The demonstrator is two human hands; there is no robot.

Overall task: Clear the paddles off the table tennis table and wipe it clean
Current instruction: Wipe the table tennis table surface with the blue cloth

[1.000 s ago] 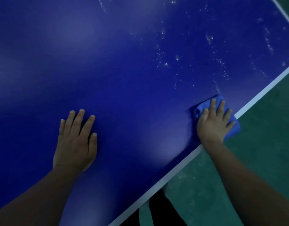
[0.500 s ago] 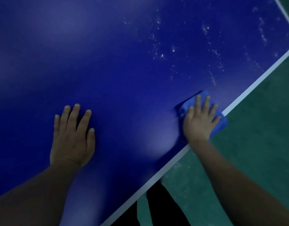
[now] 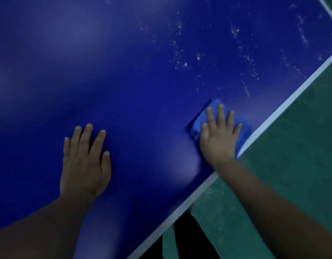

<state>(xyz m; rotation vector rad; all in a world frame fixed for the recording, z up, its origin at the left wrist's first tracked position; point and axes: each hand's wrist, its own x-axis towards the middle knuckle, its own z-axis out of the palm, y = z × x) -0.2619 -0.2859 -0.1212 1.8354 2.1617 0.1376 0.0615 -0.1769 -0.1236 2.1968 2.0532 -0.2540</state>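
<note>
From the head view, the right hand is pressing flat on a blue cloth, its fingers lying straight and spread across it. The cloth is showing past the fingertips at 12 o'clock and beside the hand at 9 and 3, touching the tabletop near its white edge. At 9 o'clock from the cloth, well apart, the left hand is resting flat on the tabletop, fingers straight. White specks are dotting the surface at 12 o'clock from the cloth.
</note>
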